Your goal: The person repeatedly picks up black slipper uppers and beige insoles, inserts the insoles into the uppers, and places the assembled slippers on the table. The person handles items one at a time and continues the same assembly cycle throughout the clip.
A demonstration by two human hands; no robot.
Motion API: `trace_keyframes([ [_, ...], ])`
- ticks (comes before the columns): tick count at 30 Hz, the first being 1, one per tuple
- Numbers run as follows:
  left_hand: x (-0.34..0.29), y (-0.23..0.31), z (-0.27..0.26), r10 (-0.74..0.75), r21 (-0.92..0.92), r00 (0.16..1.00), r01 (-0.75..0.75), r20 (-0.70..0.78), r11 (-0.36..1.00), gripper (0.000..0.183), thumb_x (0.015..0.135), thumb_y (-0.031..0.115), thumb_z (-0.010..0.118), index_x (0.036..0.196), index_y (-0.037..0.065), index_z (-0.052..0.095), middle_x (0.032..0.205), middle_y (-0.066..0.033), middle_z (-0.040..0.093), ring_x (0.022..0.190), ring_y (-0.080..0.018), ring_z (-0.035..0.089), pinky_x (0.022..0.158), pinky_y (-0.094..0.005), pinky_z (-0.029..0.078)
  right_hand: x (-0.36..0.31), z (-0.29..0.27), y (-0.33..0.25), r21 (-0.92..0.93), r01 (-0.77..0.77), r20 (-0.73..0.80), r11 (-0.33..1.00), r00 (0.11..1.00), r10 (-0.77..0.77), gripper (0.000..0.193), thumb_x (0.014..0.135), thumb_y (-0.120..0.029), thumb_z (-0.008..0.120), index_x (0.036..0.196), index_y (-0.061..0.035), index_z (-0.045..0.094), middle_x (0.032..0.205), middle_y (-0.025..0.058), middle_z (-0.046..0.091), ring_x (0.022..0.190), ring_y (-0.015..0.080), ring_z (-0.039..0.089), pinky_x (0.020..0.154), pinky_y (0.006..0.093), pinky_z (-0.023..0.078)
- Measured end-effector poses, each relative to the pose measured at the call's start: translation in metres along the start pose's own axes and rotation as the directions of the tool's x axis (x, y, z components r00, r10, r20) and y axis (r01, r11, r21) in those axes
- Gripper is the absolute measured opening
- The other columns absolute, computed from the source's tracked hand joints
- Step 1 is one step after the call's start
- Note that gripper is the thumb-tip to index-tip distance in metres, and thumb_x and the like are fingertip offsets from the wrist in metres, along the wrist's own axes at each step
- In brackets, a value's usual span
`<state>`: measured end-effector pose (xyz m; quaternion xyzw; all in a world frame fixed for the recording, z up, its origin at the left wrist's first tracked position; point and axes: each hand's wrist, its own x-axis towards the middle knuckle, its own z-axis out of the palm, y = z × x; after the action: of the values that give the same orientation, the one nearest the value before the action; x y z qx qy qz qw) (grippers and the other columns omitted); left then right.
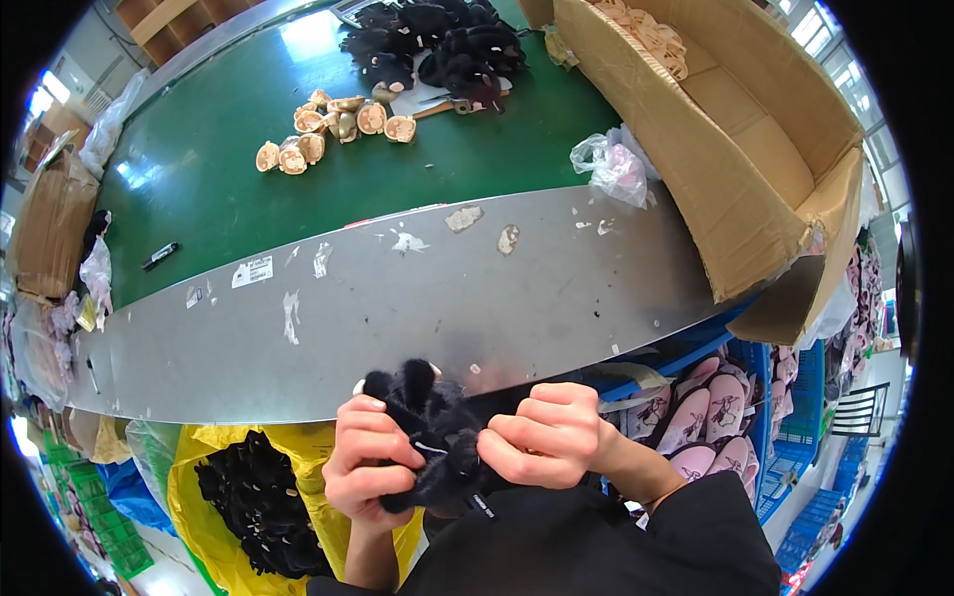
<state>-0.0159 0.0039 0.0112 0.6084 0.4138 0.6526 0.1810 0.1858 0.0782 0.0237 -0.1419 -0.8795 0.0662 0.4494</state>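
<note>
**Black fur piece pinched between both hands at the tabletop's near edge**

Both hands meet low in the picture, just in front of the person's chest, and between them sits a black furry piece (432,427). The left hand (373,467) is curled around its lower part, fingers wrapped over the fur; the right hand (542,437) is clenched against its right side, knuckles up, thumb and fingers pressing in where a thin pale strip shows across the fur. So the piece lies to the right of the left hand and to the left of the right hand, touching both. Its long axis runs roughly up and down in the picture, from the two rounded tips near the grey metal tabletop (417,298) down into the left palm. Neither hand is nearer; both grip it.

Just below the left hand hangs a yellow bag (214,447) with more black fur pieces (258,507) in it. Well apart, on the green surface (219,179) beyond the metal strip, lie a cluster of tan shaped parts (333,124) and a heap of black fur (437,45). A big cardboard box (735,169) stands at the right, with a crumpled clear plastic bag (613,164) beside it. Pink slippers (715,407) fill a blue crate under the right forearm.

What the piece really is stays hard to tell: the fur is so dark that seams and shape vanish. The right fingertips are buried in it, the lower end is covered by the left hand, and a small dark tag below it is too small to make out.
</note>
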Motion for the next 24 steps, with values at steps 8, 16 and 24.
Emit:
trace_keyframes([
  [8, -0.011, 0.013, 0.0, -0.274, -0.179, 0.935, 0.316, 0.223, 0.932, 0.03, 0.07, -0.003, 0.084, 0.087, 0.005, 0.06, 0.08, -0.007, 0.069, 0.069, -0.0216, 0.063, 0.07, -0.0321, 0.052, -0.007, 0.013, 0.002, 0.143, -0.196, -0.088, 0.97, 0.974, 0.21, 0.029, 0.067, -0.007, 0.075, 0.095, -0.0076, 0.072, 0.069, -0.0001, 0.058, 0.049, 0.0111, 0.052, 0.046, 0.0237, 0.042],
  [16, -0.023, 0.008, -0.006, -0.712, -0.196, 0.54, 0.837, 0.448, 0.511, 0.023, 0.078, -0.001, 0.08, 0.096, -0.001, 0.066, 0.079, 0.0008, 0.065, 0.07, -0.0059, 0.059, 0.061, -0.0231, 0.046, -0.002, 0.015, -0.011, 0.556, -0.674, 0.292, 0.487, 0.707, 0.644, 0.01, 0.091, -0.004, 0.07, 0.095, 0.0006, 0.062, 0.065, 0.0041, 0.061, 0.052, 0.0106, 0.059, 0.05, 0.0239, 0.045],
  [24, -0.064, -0.009, -0.002, -0.755, -0.745, 0.586, 0.635, 0.294, 0.203, 0.046, 0.1, 0.028, 0.063, 0.133, -0.004, 0.057, 0.127, -0.0149, 0.066, 0.116, -0.0266, 0.065, 0.104, -0.0402, 0.05, 0.012, 0.011, -0.006, 0.593, -0.802, 0.654, -0.067, 0.432, 0.621, 0.019, 0.102, -0.019, 0.064, 0.095, -0.0012, 0.06, 0.067, -0.0024, 0.059, 0.055, 0.0023, 0.051, 0.05, 0.0206, 0.039],
])
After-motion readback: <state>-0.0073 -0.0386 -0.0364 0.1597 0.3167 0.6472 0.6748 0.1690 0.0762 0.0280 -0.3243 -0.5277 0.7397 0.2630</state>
